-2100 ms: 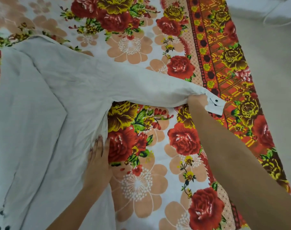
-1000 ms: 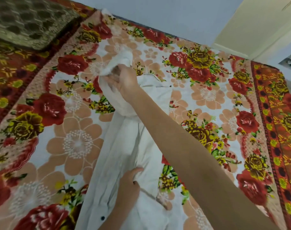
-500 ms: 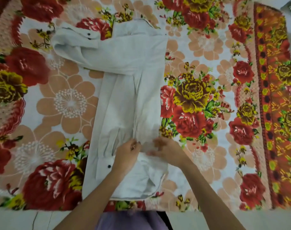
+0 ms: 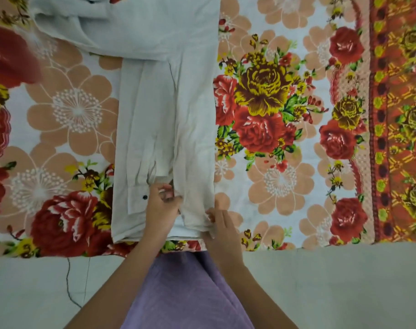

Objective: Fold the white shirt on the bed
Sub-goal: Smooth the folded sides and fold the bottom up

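With both sides of the white shirt [image 4: 166,115] already turned inward to form a long narrow panel, the step in hand appears to be the lengthwise fold from the hem end.

Head view: the shirt lies flat on the floral bedsheet [image 4: 285,110], running from 12 o'clock down to 6 o'clock, its hem just beside the near bed edge. One sleeve [image 4: 83,27] crosses toward 10 o'clock at the top. A dark button [image 4: 145,197] shows on a cuff at 7 o'clock of the panel. The fabric is thin, lightly creased and limp.

The left hand [image 4: 160,207] is closed, pinching a fold of cloth near the panel's centre seam. The right hand [image 4: 222,227] pinches the lower corner at 5 o'clock.

The next move likely calls for lifting the hem evenly with both hands and carrying it toward 12 o'clock, keeping the side edges aligned so the tucked sleeves do not slip out.
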